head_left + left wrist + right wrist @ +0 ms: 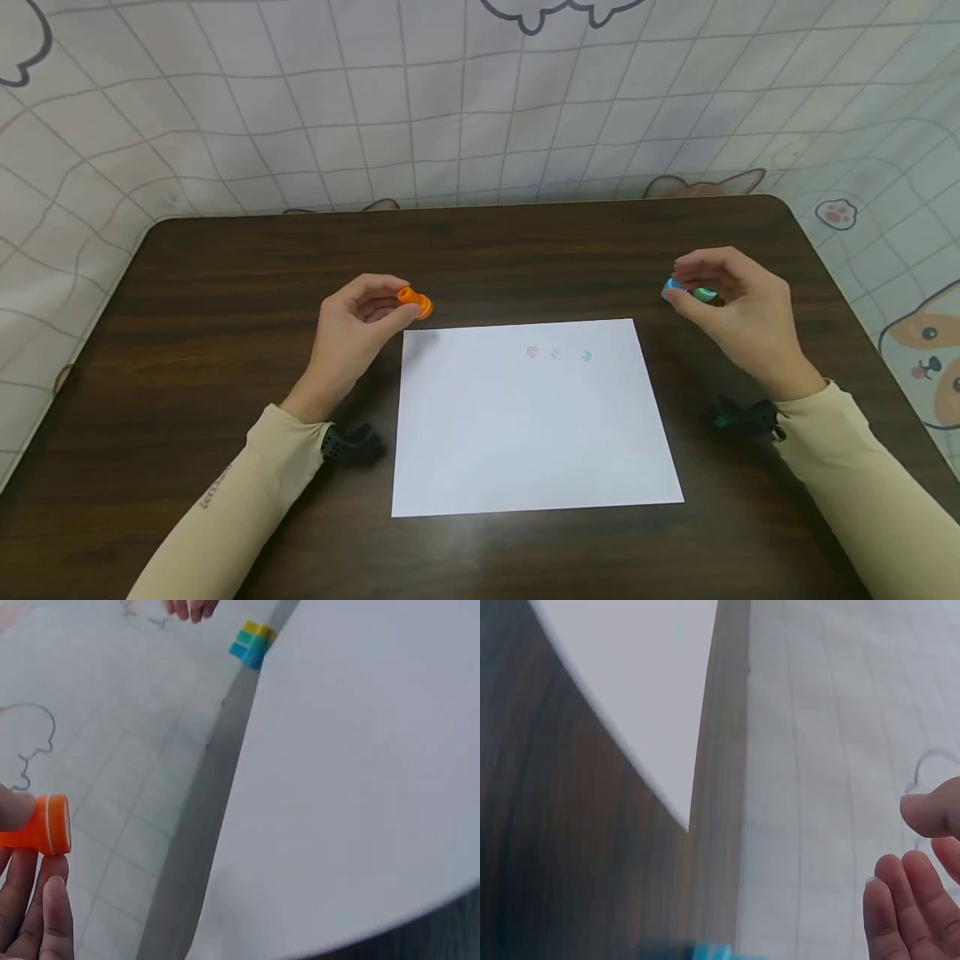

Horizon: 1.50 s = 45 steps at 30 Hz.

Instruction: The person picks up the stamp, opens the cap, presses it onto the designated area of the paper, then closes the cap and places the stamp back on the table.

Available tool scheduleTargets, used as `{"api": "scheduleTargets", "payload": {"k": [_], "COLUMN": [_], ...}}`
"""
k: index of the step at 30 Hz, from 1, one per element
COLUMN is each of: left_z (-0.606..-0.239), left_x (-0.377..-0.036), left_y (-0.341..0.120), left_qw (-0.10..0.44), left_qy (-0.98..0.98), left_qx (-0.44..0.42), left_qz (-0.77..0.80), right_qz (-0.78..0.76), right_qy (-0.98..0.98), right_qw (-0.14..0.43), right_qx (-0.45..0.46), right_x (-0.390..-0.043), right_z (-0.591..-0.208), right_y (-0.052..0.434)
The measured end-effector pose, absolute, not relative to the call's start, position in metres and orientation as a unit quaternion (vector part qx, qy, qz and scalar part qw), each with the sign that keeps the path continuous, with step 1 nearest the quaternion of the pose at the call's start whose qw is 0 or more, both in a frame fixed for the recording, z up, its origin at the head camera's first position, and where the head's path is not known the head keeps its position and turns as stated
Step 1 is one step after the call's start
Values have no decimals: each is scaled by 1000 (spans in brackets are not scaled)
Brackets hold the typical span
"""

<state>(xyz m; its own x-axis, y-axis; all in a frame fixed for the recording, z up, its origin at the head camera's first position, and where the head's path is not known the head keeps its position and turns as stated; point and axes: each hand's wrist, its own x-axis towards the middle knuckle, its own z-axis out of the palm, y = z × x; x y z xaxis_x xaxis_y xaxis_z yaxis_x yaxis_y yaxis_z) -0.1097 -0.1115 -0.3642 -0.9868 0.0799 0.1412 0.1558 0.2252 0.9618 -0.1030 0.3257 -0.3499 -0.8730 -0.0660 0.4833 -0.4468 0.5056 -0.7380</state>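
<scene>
An orange toy stamp [415, 302], with a pale ring near its wide end in the left wrist view, is pinched between the thumb and fingers of my left hand [352, 325]. That hand hovers at the back left corner of a white sheet of paper [525, 433]. To the right of the sheet, my right hand [738, 312] is over a blue piece [671, 286] and a green piece [705, 294], which it partly hides. The left wrist view shows yellow, green and blue pieces [251, 645] together, below the right fingers. The right wrist view shows nothing between thumb and fingers.
Three small printed marks, a red one [532, 352], a faint pink one [555, 353] and a teal one [587, 356], lie near the sheet's back edge. The dark wooden table [187, 350] ends at a white checked cloth [450, 108] behind it.
</scene>
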Motion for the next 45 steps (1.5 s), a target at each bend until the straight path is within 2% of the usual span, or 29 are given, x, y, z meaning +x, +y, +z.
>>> {"api": "scheduleTargets", "payload": {"k": [18, 30, 45], "left_z": [-348, -348, -356], "left_x": [-93, -83, -73], "left_y": [-54, -43, -26], "left_qw": [-16, -46, -76], "left_qy": [-714, -716, -680], "left_qx": [-119, -132, -144], "left_qz": [-690, -684, -715], "right_qz": [525, 535, 513], "right_qy": [-801, -790, -802], "right_qw": [139, 102, 25], "right_qx": [251, 280, 305], "right_x": [-92, -82, -71], "right_z": [-339, -337, -342], "right_y": [258, 230, 215]}}
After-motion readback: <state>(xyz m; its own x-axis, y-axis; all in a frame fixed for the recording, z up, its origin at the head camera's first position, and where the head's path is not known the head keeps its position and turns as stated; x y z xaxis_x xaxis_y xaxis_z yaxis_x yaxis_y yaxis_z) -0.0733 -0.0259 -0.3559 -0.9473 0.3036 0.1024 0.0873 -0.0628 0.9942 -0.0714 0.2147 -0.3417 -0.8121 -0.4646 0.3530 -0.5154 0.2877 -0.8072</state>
